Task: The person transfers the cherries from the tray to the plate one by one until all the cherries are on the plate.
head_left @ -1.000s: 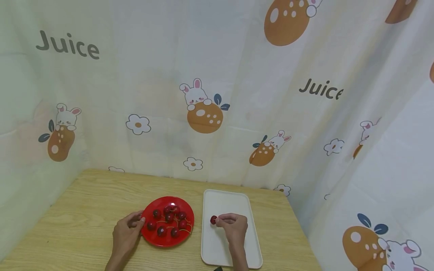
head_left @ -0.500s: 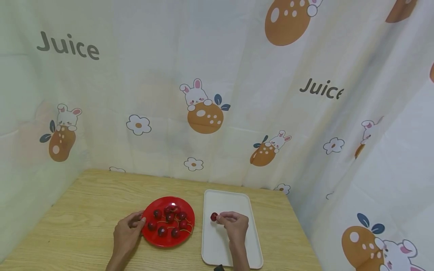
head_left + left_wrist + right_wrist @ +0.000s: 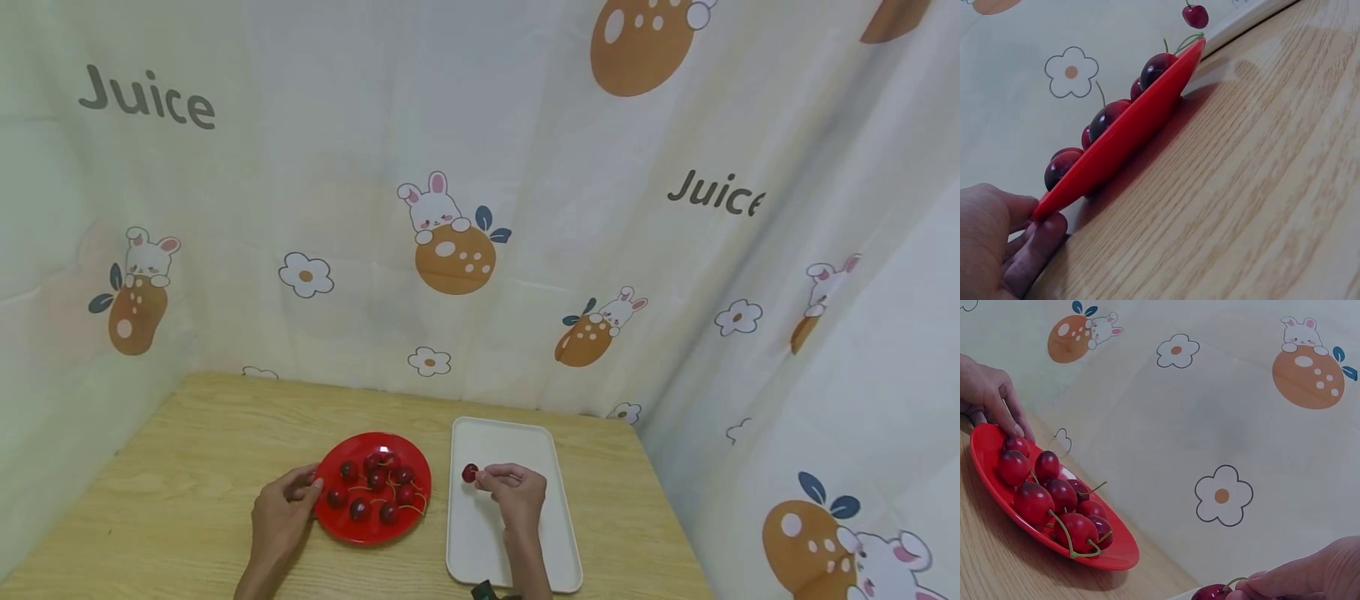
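My left hand [image 3: 281,517] pinches the left rim of a red plate [image 3: 352,535], thumb on top and fingers beneath in the left wrist view. Several dark red cherries [image 3: 1033,503] with green stems lie on that plate. Over the white rectangular tray [image 3: 476,558], my right hand [image 3: 519,498] holds a single cherry [image 3: 469,473] by its stem between thumb and fingertips. In the left wrist view this cherry [image 3: 1195,16] hangs above the tray's edge. The right wrist view shows it only partly, at the bottom edge.
Plate and tray stand side by side on a light wooden table [image 3: 225,433]. A pale curtain [image 3: 352,208] printed with rabbits, fruit and flowers rises behind the table and along both sides. A small dark object [image 3: 484,590] shows near the right wrist.
The right hand has moved slightly away from me over the tray with the cherry. The left hand and the plate have stayed in place.
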Tool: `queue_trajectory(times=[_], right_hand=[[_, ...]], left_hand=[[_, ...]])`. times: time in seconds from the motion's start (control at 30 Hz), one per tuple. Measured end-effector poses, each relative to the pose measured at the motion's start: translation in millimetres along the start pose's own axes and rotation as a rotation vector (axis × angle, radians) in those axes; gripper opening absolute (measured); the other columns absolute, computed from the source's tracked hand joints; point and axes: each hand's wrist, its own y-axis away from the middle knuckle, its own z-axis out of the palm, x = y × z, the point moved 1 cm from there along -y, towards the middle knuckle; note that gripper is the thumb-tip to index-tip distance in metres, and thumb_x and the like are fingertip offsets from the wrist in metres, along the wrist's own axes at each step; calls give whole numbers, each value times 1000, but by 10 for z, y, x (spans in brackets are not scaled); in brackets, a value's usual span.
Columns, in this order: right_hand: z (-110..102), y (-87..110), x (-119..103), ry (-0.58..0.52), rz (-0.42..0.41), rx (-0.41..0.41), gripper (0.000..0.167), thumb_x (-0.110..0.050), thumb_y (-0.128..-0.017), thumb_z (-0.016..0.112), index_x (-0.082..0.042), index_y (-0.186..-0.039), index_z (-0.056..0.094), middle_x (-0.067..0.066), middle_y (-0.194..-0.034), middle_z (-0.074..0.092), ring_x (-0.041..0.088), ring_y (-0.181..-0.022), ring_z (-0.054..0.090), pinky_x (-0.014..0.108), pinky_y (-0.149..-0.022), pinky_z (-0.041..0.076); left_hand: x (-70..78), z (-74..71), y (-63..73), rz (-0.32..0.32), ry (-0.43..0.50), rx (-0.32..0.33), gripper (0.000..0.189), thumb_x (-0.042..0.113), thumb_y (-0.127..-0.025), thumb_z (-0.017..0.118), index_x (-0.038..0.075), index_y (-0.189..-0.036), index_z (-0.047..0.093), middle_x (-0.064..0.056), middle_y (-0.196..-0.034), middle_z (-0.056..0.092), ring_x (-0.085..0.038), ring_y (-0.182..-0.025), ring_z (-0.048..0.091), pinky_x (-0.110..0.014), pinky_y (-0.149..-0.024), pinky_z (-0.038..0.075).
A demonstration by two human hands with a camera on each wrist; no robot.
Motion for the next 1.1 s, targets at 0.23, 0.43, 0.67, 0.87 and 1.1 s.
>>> queue_trajectory(times=[0.23,0.43,0.67,0.87,1.1], right_hand=[[45,-39,-4,-11,7,-12,20,5,-87,84,18,-98,74,18,-78,81,12,-63,78,25,-60,48],[78,-25,-17,-27,-1,-15,20,3,-87,86,16,-98,75,18,-79,82,13,-65,79,26,-62,50],[127,9,-49,-48,-36,-35,13,1,-86,87,9,-90,77,11,-75,82,15,-66,80,26,-62,52],[183,-6,-44,-45,-11,-36,14,-1,-88,88,8,-91,78,11,-77,82,15,-68,80,26,-63,53],[253,-45,-23,-47,-1,-65,19,-4,-89,88,10,-96,77,15,-84,84,15,-72,81,28,-66,54]], left_hand=[[0,-7,-9,10,-16,11,33,15,-104,75,5,-135,76,-20,-122,80,1,-83,71,-18,-70,56],[3,-9,-12,12,-21,8,33,15,-104,74,5,-135,76,-20,-122,80,-2,-84,72,-18,-70,56],[-5,-14,-10,27,-57,14,32,15,-103,74,7,-135,77,-18,-121,81,-7,-88,74,-17,-76,52],[-28,-2,-14,28,-42,14,32,13,-104,74,6,-135,76,-20,-122,81,-8,-87,75,-17,-73,55],[-22,-3,-20,20,-22,5,33,14,-104,74,5,-136,75,-21,-124,79,-11,-89,75,-18,-70,56]])
